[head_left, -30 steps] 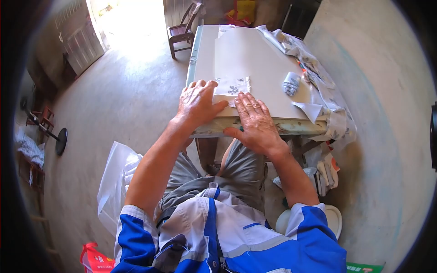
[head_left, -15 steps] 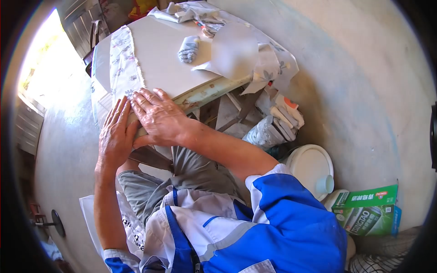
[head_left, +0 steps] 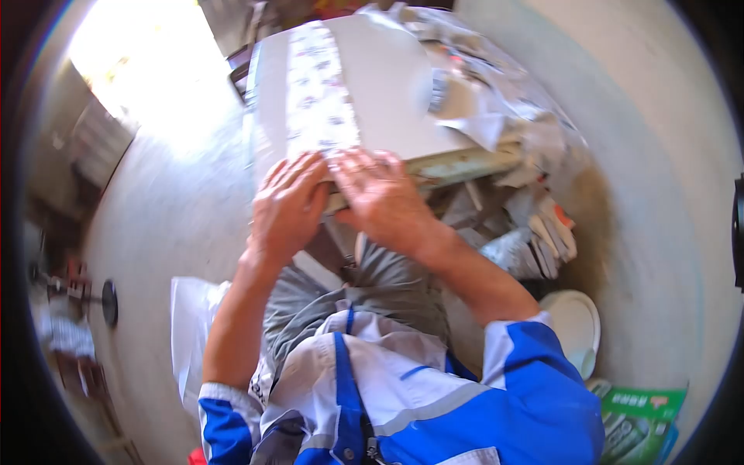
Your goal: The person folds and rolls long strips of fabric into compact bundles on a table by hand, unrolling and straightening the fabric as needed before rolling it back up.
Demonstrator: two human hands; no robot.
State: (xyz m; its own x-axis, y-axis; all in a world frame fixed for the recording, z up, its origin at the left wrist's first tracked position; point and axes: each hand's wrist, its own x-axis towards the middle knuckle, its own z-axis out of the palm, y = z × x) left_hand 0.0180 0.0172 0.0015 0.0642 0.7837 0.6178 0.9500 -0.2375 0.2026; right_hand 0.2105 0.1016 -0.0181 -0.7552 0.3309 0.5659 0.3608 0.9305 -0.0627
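A long strip of white cloth [head_left: 319, 89] with a small floral print lies flat along the table [head_left: 391, 85], running away from me. Its right edge looks frayed. My left hand [head_left: 285, 205] rests on the near end of the strip at the table edge, fingers extended and close together. Beside it, my right hand [head_left: 381, 194] lies over the same end, its fingers slightly bent and blurred. The two hands nearly touch at the fingertips. Whether the thumbs pinch any cloth under the edge is hidden.
Crumpled printed cloth [head_left: 535, 116] covers the table's right side and hangs over it. Below stand a bundle of wrapped items [head_left: 523, 252], a round pale lid [head_left: 572, 329] and a green carton [head_left: 639, 418]. A white bag [head_left: 190, 333] is by my left side.
The view has swung left, so the table and hands appear further right. My hands remain at the strip's near end, with the right fingers more bent than before.
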